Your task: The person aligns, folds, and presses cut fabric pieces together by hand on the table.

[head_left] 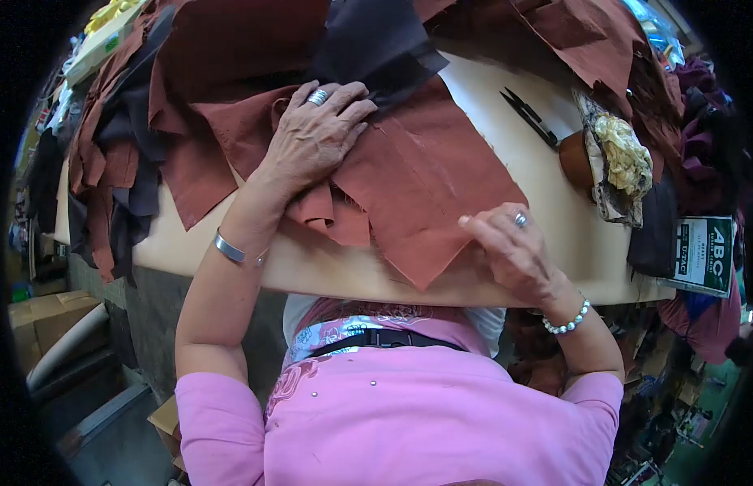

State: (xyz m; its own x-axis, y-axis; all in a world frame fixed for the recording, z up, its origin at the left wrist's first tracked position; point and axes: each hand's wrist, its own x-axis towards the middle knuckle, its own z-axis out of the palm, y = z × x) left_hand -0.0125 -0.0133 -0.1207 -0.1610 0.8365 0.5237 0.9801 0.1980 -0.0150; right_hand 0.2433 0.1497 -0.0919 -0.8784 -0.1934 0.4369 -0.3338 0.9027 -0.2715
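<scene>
A rust-brown cloth piece (441,166) with frayed edges lies on the pale table, one corner pointing toward me. My left hand (324,134) rests on the cloth at its upper left, fingers stretched out and slightly apart, palm down. At the right edge of the same piece is my right hand (514,247), with fingers bent and closed at the cloth; the exact grip is partly hidden. Above my left hand a dark navy cloth (372,53) overlaps the rust-brown fabric. Smaller rust-brown scraps (332,215) stick out beneath the piece.
Black thread snips (530,117) lie on the table (587,259) at the right. Beside them is a round brown object (575,162) with crumpled yellowish material (623,154). Cloth heaps (117,154) hang over the left edge. A green-and-white ABC packet (704,255) is at far right.
</scene>
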